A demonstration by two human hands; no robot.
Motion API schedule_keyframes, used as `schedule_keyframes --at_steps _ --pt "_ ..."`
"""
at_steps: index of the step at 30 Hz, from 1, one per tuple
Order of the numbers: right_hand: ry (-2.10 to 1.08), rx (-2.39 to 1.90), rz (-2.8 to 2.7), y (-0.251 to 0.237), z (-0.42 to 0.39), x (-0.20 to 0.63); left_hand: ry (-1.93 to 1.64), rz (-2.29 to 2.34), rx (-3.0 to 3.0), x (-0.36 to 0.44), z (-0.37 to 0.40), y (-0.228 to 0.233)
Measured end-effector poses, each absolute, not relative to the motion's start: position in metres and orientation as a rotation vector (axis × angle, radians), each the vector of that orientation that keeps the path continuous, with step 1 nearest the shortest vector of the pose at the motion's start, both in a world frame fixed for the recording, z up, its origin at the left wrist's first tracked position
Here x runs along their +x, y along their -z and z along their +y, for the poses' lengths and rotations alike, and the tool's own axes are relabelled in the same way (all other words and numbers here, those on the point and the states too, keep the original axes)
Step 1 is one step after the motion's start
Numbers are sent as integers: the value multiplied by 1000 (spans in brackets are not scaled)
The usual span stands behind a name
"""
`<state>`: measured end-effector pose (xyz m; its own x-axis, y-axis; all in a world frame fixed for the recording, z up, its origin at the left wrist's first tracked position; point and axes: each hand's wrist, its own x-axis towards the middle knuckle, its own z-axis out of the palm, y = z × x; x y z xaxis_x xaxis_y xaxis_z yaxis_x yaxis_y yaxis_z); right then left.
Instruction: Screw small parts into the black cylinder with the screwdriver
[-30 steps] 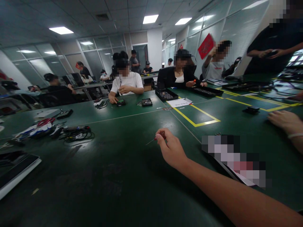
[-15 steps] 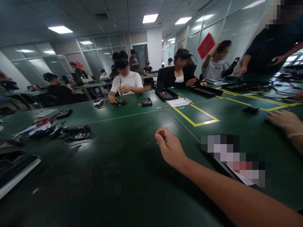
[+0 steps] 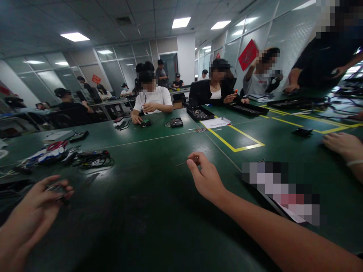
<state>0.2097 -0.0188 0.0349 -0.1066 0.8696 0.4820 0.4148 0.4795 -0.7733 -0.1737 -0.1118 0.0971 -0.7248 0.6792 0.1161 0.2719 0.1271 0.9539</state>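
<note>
We see a dim room lit from above by ceiling light panels, which leave soft glare patches on the dark green table. Straight lines bow near the frame edges. The left hand smears with motion blur at the lower corner, and faces are pixelated.

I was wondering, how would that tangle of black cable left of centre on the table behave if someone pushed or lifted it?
The cable lies in loose coils, so it is probably floppy and would sag and unravel when lifted. Pushed across the green table, it would likely bunch up rather than slide whole. Its loops seem to touch neighbouring clutter, so it might drag that along.
</note>
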Motion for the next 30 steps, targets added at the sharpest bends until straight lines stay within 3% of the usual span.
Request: schedule_keyframes --at_steps 8,18,30 --pt "-569 -1096 -1778 -34 -18 210 -1097 1682 1477 -63 -44 -71" --pt "-525 -1086 -1729 -40 -24 211 -1179 1298 2017 14 0 -6" --pt "-501 -964 -1661 -36 -26 213 -1172 1346 2040 8 -7 0"
